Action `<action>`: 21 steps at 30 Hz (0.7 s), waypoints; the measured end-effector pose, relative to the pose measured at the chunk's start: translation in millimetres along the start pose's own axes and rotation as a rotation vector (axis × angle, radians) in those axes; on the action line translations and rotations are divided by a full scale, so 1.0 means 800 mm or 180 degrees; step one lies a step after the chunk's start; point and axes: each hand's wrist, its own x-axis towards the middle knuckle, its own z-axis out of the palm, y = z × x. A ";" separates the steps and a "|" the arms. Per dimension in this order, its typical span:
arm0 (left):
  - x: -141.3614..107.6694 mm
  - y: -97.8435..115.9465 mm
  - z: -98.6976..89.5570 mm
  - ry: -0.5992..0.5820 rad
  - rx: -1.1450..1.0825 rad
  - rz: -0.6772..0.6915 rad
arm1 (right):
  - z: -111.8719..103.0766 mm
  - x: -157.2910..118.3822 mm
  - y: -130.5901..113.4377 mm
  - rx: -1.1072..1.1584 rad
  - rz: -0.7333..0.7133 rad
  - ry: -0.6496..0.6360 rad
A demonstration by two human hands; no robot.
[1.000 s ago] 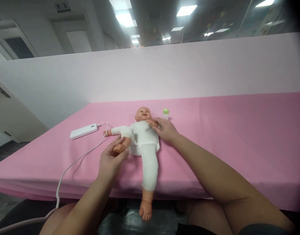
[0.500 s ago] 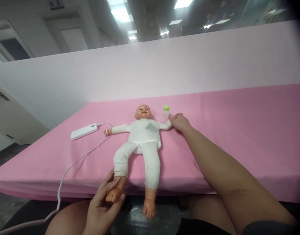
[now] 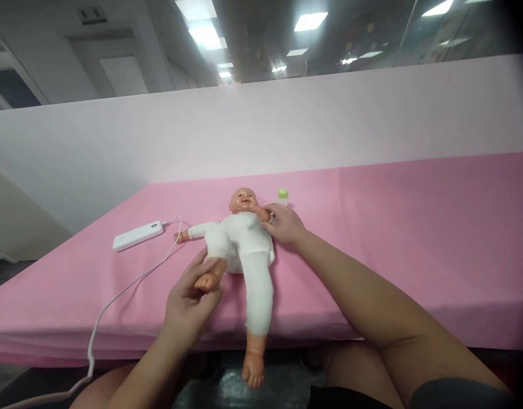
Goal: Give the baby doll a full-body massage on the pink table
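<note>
A baby doll (image 3: 247,238) in a white suit lies on its back on the pink table (image 3: 393,238), head toward the far wall. My left hand (image 3: 192,298) grips the doll's foot and holds that leg bent, knee raised toward the body. My right hand (image 3: 284,225) holds the doll's hand folded in across its chest. The doll's other leg hangs straight over the table's near edge. Its other arm stretches out to the left.
A small bottle with a green cap (image 3: 282,197) stands just behind my right hand. A white power bank (image 3: 138,236) lies at the left, its white cable (image 3: 116,301) trailing off the near edge. A pale partition wall (image 3: 287,130) backs the table.
The doll's leg went from bent to stretched out and is bent up again. Its arm was pulled out to the side and is folded back onto the chest.
</note>
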 end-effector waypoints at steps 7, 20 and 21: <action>0.061 -0.009 0.034 -0.0108 -0.0213 -0.0412 | -0.004 -0.001 -0.020 -0.0211 -0.0756 -0.0465; -0.023 -0.010 0.000 0.0123 0.0626 -0.0144 | -0.014 0.012 0.035 0.0621 0.0532 0.0469; -0.038 -0.016 -0.008 0.0033 0.0647 -0.0041 | -0.016 0.014 0.042 0.0638 0.0670 0.0567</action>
